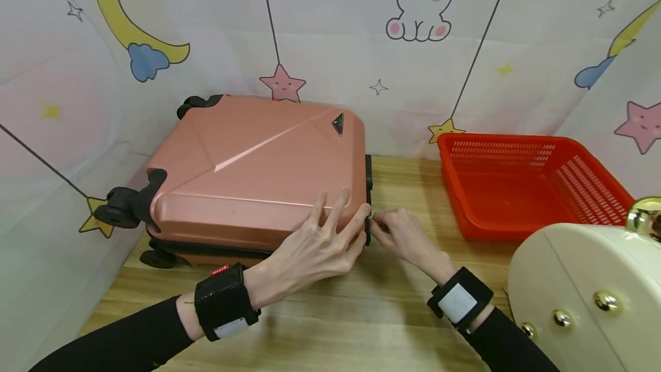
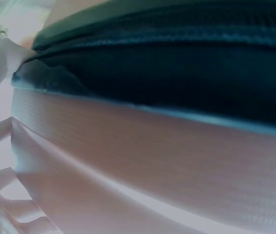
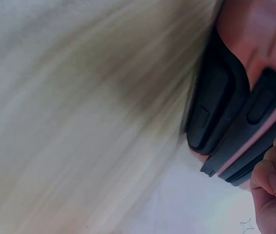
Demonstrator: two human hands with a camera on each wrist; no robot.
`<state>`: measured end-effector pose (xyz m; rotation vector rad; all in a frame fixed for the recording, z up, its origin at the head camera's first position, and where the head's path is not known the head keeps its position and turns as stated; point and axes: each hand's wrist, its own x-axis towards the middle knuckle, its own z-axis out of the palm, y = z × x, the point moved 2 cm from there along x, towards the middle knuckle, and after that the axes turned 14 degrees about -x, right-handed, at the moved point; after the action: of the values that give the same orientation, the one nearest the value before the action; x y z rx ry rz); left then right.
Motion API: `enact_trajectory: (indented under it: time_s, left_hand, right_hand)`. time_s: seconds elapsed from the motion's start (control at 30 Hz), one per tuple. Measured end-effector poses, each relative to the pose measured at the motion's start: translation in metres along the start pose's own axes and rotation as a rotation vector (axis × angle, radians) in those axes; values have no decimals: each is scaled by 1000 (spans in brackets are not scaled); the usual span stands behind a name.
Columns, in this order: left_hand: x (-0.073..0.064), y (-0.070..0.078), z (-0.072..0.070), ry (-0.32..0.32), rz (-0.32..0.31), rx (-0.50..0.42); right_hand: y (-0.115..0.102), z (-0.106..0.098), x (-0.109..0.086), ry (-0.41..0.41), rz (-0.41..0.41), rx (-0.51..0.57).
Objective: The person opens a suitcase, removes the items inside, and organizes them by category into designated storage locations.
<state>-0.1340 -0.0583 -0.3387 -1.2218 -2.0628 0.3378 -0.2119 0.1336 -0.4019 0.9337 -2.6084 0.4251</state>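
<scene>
Flat on the counter (image 1: 330, 326), a pink suitcase (image 1: 258, 159), wheels (image 1: 121, 205) at its left end and black fittings (image 3: 267, 95), perhaps including a handle, at its right end. Probably stiff and bulky, with a hard, glossy shell likely slippery under dry fingers; weight impossible to tell, with the inside hidden. Not obviously fragile, but likely easy to scuff. For lifting, better to grip beneath both ends of the suitcase than to press its smooth top; for the dark seam band (image 2: 187, 73), probably best to brace the shell and pinch lightly.

Over the suitcase's near right corner, the left hand (image 1: 322, 240), fingers spread against the shell, clamped on nothing. Just beside the suitcase's right end, the right hand (image 1: 405, 240), fingertips bunched by the dark edge; cannot tell whether clamped on any small part. Hands close together, apparently not joined.

Farther right of the suitcase, a red basket (image 1: 465, 211), and nearer than that, a cream box (image 1: 558, 274). Behind the suitcase, a patterned cloth (image 1: 335, 10).
</scene>
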Motion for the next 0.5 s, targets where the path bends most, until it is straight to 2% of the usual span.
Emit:
enact_trajectory:
  time_s: [0.23,0.5]
  left_hand:
    - [2,-1,-2,-22,7,-5]
    - [-5,-7,0,13,-29,19]
  right_hand:
    - [7,-2,-1,-15,-5,12]
    - [-6,-12,-10,-68,-159,17]
